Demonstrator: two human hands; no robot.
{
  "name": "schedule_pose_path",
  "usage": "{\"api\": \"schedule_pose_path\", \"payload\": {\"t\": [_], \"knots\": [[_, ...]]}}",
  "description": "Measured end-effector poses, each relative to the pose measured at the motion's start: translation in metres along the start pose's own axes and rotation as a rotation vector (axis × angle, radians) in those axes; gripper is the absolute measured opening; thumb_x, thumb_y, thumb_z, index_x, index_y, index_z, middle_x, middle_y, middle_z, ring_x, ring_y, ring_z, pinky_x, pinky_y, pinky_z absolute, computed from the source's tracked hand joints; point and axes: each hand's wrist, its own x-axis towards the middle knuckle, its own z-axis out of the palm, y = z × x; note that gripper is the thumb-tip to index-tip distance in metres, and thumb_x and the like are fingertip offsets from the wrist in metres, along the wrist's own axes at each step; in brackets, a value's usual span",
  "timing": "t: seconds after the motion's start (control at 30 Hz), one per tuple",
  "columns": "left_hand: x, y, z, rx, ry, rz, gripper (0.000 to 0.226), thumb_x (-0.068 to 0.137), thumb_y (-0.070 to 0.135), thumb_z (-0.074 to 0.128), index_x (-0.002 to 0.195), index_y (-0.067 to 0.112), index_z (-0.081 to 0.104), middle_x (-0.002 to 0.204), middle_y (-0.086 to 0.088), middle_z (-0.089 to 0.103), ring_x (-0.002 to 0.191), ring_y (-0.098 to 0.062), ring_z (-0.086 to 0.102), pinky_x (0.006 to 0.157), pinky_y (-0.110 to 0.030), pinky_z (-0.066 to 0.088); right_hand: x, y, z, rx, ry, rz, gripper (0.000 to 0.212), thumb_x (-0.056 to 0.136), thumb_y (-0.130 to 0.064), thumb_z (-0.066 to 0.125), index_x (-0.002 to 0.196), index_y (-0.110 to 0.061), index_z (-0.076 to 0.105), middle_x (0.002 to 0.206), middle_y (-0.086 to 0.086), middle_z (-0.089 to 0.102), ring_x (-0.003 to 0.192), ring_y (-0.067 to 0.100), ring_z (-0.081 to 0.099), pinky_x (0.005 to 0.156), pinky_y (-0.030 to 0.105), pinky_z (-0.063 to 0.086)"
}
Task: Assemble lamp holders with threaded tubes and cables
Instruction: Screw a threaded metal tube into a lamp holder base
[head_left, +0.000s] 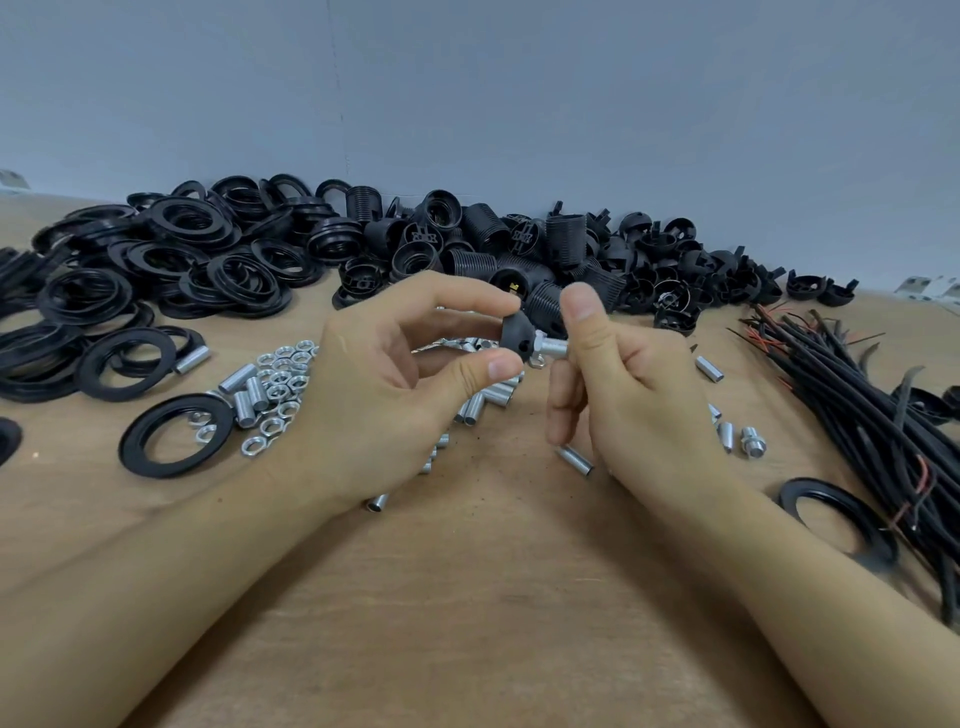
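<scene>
Left hand (395, 384) pinches a black lamp-holder cap (515, 336) between thumb and forefinger; right hand (623, 384) grips a silver threaded tube (551, 347) entering the cap's end, a nut (537, 345) seated at the joint. On the wooden desk (467, 597): black rings (156, 270) heaped far left; black holder bodies (519, 244) piled along the wall; loose nuts (280, 384) and tubes (483, 405) beneath the hands; black cables (857, 405) bundled at right.

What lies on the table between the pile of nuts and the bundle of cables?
In the head view, loose threaded tubes lie scattered on the table between the nuts and the cables, partly hidden by both hands.
</scene>
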Motion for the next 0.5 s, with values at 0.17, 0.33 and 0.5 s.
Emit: {"api": "schedule_pose_path", "payload": {"t": [0.17,0.33,0.5], "knots": [[0.0011,-0.0009,-0.0004,0.023,0.034,0.023,0.027,0.081,0.005,0.074,0.106,0.015,0.067,0.104,0.003,0.072,0.101,-0.016,0.07,0.083,-0.024,0.056,0.0018,-0.0021,-0.0052,0.028,-0.057,-0.087,0.019,0.092,-0.033,0.06,0.083,-0.017,0.065,0.071,0.005,0.066,0.062,0.02,0.061,0.049,0.017,0.043],[0.0002,0.0027,-0.0007,0.05,-0.007,0.114,0.03,0.08,0.005,0.074,0.107,0.015,0.065,0.108,0.006,0.071,0.108,-0.014,0.067,0.091,-0.022,0.053,-0.0001,-0.0009,-0.0023,0.021,-0.066,-0.053,0.05,0.101,-0.036,0.047,0.057,-0.014,0.053,0.047,0.004,0.052,0.04,0.01,0.046,0.042,0.02,0.037],[0.0005,0.0015,-0.0019,0.066,0.004,0.114,0.03,0.082,0.004,0.073,0.108,0.016,0.065,0.109,0.006,0.07,0.108,-0.015,0.067,0.09,-0.023,0.053,0.0022,-0.0014,-0.0049,0.093,-0.096,0.006,0.055,0.096,-0.054,0.047,0.069,-0.01,0.064,0.058,0.008,0.062,0.051,0.012,0.056,0.046,0.018,0.042]]}}
